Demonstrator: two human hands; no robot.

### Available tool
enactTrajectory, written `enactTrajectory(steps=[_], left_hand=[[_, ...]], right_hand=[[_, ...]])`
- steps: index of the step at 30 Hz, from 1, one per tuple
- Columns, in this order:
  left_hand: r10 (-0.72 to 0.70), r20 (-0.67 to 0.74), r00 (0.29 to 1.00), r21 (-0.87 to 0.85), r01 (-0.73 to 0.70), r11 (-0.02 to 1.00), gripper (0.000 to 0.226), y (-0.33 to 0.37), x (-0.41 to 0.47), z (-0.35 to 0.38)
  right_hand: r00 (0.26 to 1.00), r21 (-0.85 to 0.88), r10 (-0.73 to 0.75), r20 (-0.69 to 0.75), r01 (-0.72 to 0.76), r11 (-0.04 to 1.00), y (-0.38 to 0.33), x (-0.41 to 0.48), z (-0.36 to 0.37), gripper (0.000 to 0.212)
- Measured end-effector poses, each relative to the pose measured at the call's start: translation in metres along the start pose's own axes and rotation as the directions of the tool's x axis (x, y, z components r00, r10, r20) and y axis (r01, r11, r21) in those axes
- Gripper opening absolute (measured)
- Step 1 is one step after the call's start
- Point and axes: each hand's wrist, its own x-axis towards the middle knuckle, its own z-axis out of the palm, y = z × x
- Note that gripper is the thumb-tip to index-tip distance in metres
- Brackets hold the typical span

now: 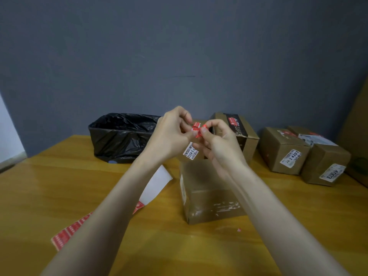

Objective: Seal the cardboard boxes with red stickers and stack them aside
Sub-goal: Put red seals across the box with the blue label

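The left hand (171,134) and right hand (221,144) meet above a box (209,196), both pinching a crumpled red sticker (197,129) at the fingertips. The box stands on the surface (59,186). A sticker sheet (65,236) lies under the left forearm; more boxes (282,154) sit far right.

I count five cardboard boxes: one nearest me (209,194), one behind my hands (190,153), one with black tape (245,136) and two on the right (282,154) (326,166). There is one red sticker (197,129) between my two hands, the left hand (171,134) and the right hand (221,144). I also count one sticker strip (65,234), one black-lined bin (119,134) and one red scrap (239,229).
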Motion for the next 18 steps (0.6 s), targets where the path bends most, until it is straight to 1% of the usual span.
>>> enactTrajectory(steps=[2,4,6,8,10,12,15,18], left_hand=[[-0.025,-0.030,0.999,-0.051,0.024,0.998,0.031,-0.001,0.005,-0.007],[-0.047,-0.055,0.997,-0.084,0.042,0.996,0.030,-0.001,0.010,-0.014],[-0.056,-0.101,0.993,-0.055,0.051,0.997,0.027,-0.004,0.017,-0.022],[-0.062,-0.164,0.984,-0.006,0.062,0.998,0.022,-0.012,0.021,-0.028],[-0.082,-0.186,0.979,0.003,0.084,0.996,0.015,-0.021,0.024,-0.032],[-0.121,-0.154,0.981,-0.019,0.119,0.993,0.010,-0.029,0.024,-0.034],[-0.178,-0.114,0.977,-0.107,0.166,0.980,0.011,-0.039,0.026,-0.034],[-0.217,-0.103,0.971,-0.170,0.198,0.965,0.011,-0.047,0.029,-0.037]], right_hand=[[0.999,0.011,0.045,-0.007,-0.045,0.999,0.002,0.009,0.003,0.014],[0.994,0.029,0.095,-0.046,-0.094,0.995,0.006,0.017,0.002,0.021],[0.989,0.059,0.112,-0.100,-0.106,0.993,0.009,0.022,0.001,0.020],[0.990,0.064,0.075,-0.116,-0.068,0.996,0.010,0.026,0.003,0.011],[0.996,-0.003,0.009,-0.086,-0.010,1.000,0.011,0.031,0.007,0.009],[0.999,-0.075,-0.011,-0.041,0.008,0.997,0.012,0.038,0.013,0.012],[0.999,-0.163,0.021,0.032,-0.015,0.986,0.014,0.047,0.025,0.019],[0.995,-0.177,0.058,0.081,-0.043,0.983,0.018,0.053,0.035,0.019]])
